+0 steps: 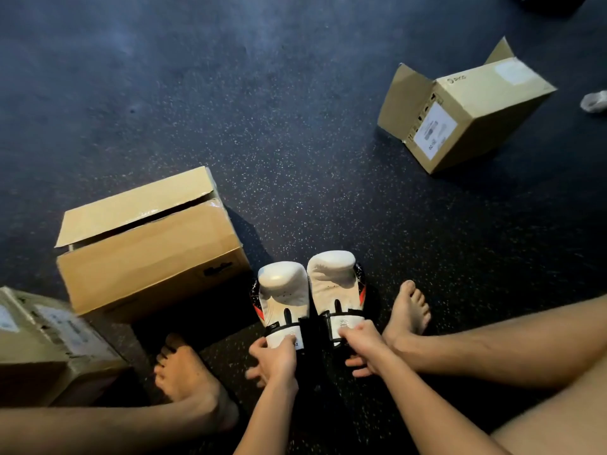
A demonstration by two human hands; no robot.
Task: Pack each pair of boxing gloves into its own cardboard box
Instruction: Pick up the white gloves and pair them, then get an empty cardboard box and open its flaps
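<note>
Two white boxing gloves with black and red trim stand side by side, palms toward me, between my bare feet on the dark floor. My left hand [275,356] grips the cuff of the left glove [283,297]. My right hand [363,343] grips the cuff of the right glove [335,287]. A cardboard box [147,254] with its top flaps nearly shut sits just left of the gloves. Another cardboard box [466,110] lies on its side at the far right, flaps open toward the left.
A third cardboard box [46,349] with labels stands at the left edge by my left foot [184,372]. My right foot [409,310] rests just right of the gloves. A small white object [594,101] lies at the right edge. Speckled dark floor stretches ahead.
</note>
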